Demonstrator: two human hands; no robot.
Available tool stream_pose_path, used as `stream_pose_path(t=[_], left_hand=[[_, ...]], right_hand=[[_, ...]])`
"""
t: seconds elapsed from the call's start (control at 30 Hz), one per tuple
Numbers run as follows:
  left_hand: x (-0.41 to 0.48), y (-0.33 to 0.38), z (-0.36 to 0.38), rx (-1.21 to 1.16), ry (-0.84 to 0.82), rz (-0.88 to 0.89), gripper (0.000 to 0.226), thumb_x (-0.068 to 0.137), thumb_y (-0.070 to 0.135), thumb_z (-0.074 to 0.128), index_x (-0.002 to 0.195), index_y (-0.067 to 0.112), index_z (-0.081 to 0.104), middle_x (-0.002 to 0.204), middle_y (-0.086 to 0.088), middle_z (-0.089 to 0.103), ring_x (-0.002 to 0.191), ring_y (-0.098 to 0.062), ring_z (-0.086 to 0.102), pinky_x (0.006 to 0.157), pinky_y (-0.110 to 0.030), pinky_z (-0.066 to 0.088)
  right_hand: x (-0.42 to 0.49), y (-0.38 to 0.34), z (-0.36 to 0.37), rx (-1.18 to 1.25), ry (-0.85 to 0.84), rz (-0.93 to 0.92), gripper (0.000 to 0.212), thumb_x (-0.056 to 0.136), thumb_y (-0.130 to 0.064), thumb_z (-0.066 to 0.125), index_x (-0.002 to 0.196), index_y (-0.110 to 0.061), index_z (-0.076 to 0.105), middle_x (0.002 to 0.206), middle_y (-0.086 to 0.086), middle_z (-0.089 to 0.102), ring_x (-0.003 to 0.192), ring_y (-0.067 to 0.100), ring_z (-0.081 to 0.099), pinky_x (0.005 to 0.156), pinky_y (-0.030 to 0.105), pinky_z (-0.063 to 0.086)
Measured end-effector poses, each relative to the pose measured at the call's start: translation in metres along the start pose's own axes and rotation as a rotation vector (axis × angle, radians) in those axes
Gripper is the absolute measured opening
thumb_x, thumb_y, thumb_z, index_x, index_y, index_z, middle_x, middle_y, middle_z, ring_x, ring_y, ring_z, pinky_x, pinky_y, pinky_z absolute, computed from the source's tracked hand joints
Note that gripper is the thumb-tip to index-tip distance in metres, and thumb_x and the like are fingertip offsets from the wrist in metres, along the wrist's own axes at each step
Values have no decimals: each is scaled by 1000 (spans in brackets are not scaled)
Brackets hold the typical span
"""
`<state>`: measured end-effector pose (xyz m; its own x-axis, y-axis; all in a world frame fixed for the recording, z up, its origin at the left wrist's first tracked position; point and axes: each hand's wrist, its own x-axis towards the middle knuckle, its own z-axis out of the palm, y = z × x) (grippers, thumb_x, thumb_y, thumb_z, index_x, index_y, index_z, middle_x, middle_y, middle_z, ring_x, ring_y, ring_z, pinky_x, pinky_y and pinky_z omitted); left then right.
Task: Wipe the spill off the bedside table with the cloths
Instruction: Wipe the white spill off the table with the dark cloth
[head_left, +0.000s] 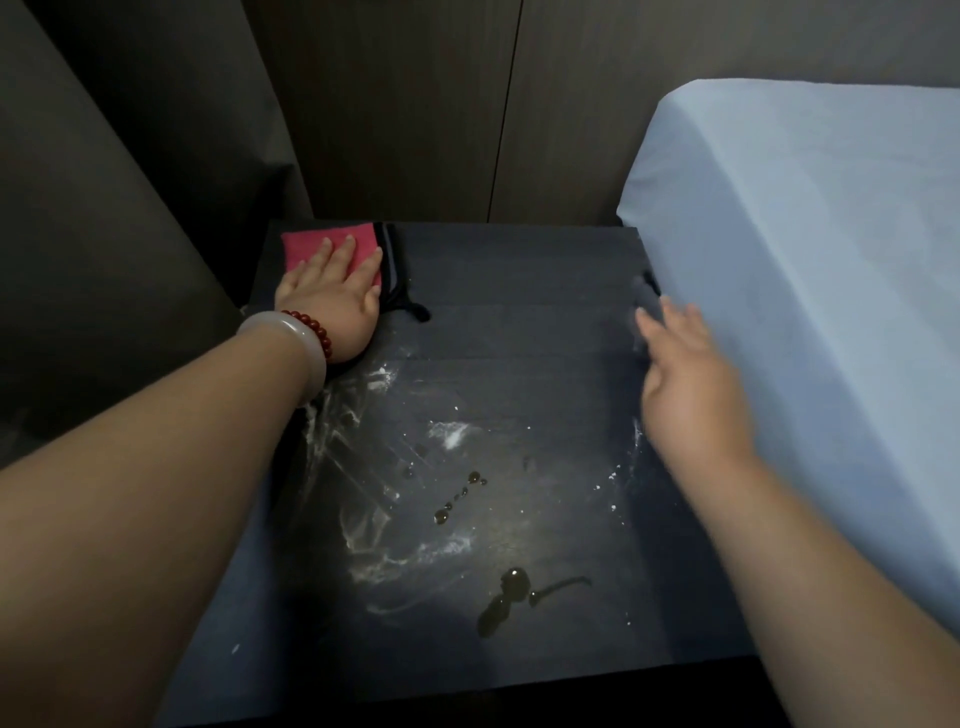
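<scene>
A dark bedside table (519, 291) fills the middle of the head view. White powdery smears (395, 551) and brownish liquid drops (506, 592) lie on its near half. A pink cloth (311, 247) lies at the table's far left corner, on top of a dark cloth (395, 270) with a grey stripe. My left hand (332, 296) lies flat on the pink cloth, fingers spread. My right hand (685, 374) hovers blurred over the table's right edge with its fingers apart and nothing in it.
A bed with a light blue sheet (810, 270) stands right against the table. Dark wooden panels (415, 104) rise behind it. A dark upholstered surface (104, 234) stands to the left. My left wrist wears a pale bangle and red beads.
</scene>
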<state>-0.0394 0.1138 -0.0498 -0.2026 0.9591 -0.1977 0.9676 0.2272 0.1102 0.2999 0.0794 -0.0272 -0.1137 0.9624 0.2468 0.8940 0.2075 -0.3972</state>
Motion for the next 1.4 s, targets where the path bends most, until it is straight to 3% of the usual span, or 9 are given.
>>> stream_pose_path(t=[0.13,0.3,0.4,0.57,0.7,0.97,1.13,1.27,1.4], left_hand=[[0,-1,1,2,13,7,53,101,39,19,152,36,6,162,3,-5,147,-17,-7,118,-40,0],[0,0,0,7,5,6,53,101,40,19,152,36,5,162,3,-6,147,-17,-7,119,-41,1],[-1,0,-1,3,-9,-2,53,101,40,19,152,36,4,162,3,-7,147,-17,-8,119,-41,1],[0,0,-1,-2,-6,-3,53,101,40,18,152,36,5,162,3,-6,147,-17,-7,119,-41,0],[-1,0,0,-6,-3,-10,53,101,40,18,152,36,5,162,4,-6,147,-17,-8,118,-41,0],[-3,2,-1,-10,3,-16,53,101,39,19,152,36,6,162,4,-5,147,-17,-7,118,-40,0],[-1,1,-1,-3,-2,-10,53,101,40,19,152,35,5,162,3,-5,147,-19,-6,118,-42,1],[0,2,-1,3,-3,-14,53,101,40,19,152,35,5,162,2,-4,148,-20,-6,118,-43,1],[0,1,1,5,22,-10,53,101,39,19,152,35,8,162,2,-3,148,-19,-5,118,-42,1]], right_hand=[[4,13,22,-57,-197,72,48,91,1,41,136,-14,49,152,12,30,142,36,20,115,41,17],[-67,-55,44,109,-229,-100,57,77,-1,37,130,-13,56,145,11,43,137,31,32,114,41,21],[-96,-93,46,187,-323,-224,60,81,9,43,133,-18,53,148,1,40,140,19,28,116,36,20],[-71,-51,11,154,-129,-70,55,82,3,39,130,-16,56,143,5,46,136,21,36,114,32,23],[-65,-15,12,25,-163,124,52,85,8,43,130,-13,55,149,9,36,140,34,26,117,46,17],[-130,-114,41,160,-278,-245,62,68,15,60,124,-12,61,141,7,49,133,29,42,106,49,36],[-97,-47,-4,60,-55,-115,53,80,3,34,122,-9,63,141,7,48,134,28,39,110,41,34],[-95,-3,-6,-43,-123,110,49,83,8,47,127,-11,58,148,9,39,138,43,25,107,59,31],[-122,-39,24,145,-125,27,52,80,-3,33,120,-13,65,142,1,45,137,29,32,114,50,25]])
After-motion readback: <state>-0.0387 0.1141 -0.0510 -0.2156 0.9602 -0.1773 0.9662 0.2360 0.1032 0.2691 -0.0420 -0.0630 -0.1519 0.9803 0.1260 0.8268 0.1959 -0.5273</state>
